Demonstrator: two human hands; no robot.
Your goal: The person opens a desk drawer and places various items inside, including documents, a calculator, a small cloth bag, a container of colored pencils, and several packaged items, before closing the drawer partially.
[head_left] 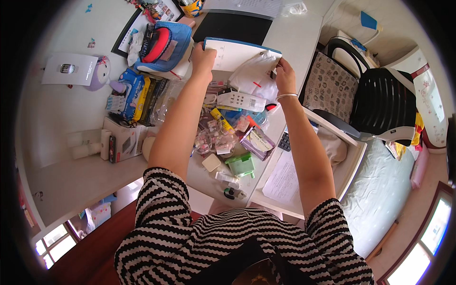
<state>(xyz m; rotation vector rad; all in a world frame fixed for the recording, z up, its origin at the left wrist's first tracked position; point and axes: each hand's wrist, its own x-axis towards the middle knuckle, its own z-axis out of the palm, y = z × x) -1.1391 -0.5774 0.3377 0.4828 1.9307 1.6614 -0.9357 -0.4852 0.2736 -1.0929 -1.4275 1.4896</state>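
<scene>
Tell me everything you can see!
Desk: 1, white, middle
Book, I think: 1, white with blue edge, held near top
Plastic bag: 1, white, by the book's right end
Bin: 1, blue, desk's far left
Small things: many, mixed colours, heaped on desk
Small box: 1, green, desk's near side
Drawer: 1, white, open at right
Chair: 1, black, upper right
Shirt: 1, black and white, bottom
Left hand: 1, on book's left end
Right hand: 1, on book's right end
</scene>
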